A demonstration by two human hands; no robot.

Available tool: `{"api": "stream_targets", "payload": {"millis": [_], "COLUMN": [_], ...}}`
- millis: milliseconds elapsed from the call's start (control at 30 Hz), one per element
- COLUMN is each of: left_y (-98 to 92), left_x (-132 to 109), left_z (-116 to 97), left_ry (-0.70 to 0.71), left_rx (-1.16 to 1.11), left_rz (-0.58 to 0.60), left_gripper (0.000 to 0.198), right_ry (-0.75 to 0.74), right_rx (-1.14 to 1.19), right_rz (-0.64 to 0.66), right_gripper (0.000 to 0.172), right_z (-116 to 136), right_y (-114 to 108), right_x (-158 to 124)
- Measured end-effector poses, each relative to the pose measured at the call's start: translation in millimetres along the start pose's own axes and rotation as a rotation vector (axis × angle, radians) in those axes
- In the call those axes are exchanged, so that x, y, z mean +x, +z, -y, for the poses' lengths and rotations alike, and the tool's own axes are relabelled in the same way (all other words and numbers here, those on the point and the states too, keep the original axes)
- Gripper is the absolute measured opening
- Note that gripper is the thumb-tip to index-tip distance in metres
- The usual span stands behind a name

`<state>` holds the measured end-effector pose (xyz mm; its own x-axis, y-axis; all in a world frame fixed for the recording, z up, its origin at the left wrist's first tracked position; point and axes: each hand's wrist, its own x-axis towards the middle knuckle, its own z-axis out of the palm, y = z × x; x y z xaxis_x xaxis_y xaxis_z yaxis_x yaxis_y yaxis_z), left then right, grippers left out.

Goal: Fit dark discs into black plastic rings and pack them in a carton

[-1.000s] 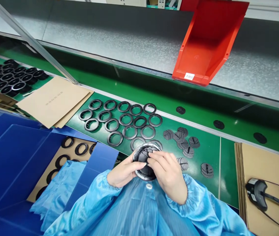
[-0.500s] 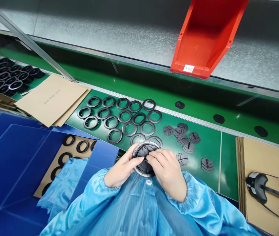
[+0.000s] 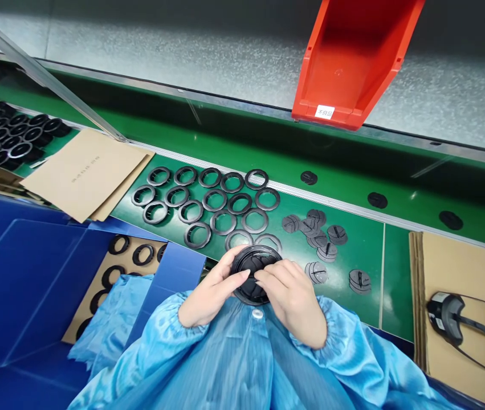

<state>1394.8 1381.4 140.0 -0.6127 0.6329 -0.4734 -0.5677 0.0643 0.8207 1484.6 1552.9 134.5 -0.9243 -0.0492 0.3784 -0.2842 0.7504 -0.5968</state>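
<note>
A round black plastic vent (image 3: 252,275), a ring with dark slats across its middle, is held close to my chest between both hands. My left hand (image 3: 213,289) grips its left rim, thumb lying over the front face. On the other side, my right hand (image 3: 292,296) has its fingers bent onto the slats and right rim; its fingertips are partly hidden. Just beyond the vent, rows of black rings (image 3: 223,222) lie on the green table (image 3: 263,310). To their right are small piles of black slatted discs (image 3: 326,251).
A red bin (image 3: 345,80) hangs over the back. Single discs (image 3: 377,200) lie on the green strip behind. Cardboard sheets (image 3: 84,171) and black cylinders (image 3: 20,134) are at left. A blue box (image 3: 24,285) with rings stands front left; a strapped headset (image 3: 446,319) rests on cardboard at right.
The vent has tilted slightly in my hands, so its rim looks darker and less shiny. Both hands keep nearly the same place, and the whole view has shifted a little.
</note>
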Motion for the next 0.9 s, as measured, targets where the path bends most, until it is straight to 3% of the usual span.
{"api": "stream_targets", "payload": {"millis": [367, 900], "left_y": [2.5, 4.9], "left_x": [2.7, 6.6], "left_z": [0.4, -4.6], "left_ry": [-0.021, -0.093], "left_rx": [0.003, -0.05], "left_rz": [-0.023, -0.009], "left_gripper": [0.046, 0.05], "right_ry": [0.057, 0.046], "right_rx": [0.048, -0.024], "right_rz": [0.115, 0.059], "right_gripper": [0.015, 0.019], "right_z": [-3.5, -1.7], "right_y": [-3.6, -7.8], "right_x": [3.4, 3.7]}}
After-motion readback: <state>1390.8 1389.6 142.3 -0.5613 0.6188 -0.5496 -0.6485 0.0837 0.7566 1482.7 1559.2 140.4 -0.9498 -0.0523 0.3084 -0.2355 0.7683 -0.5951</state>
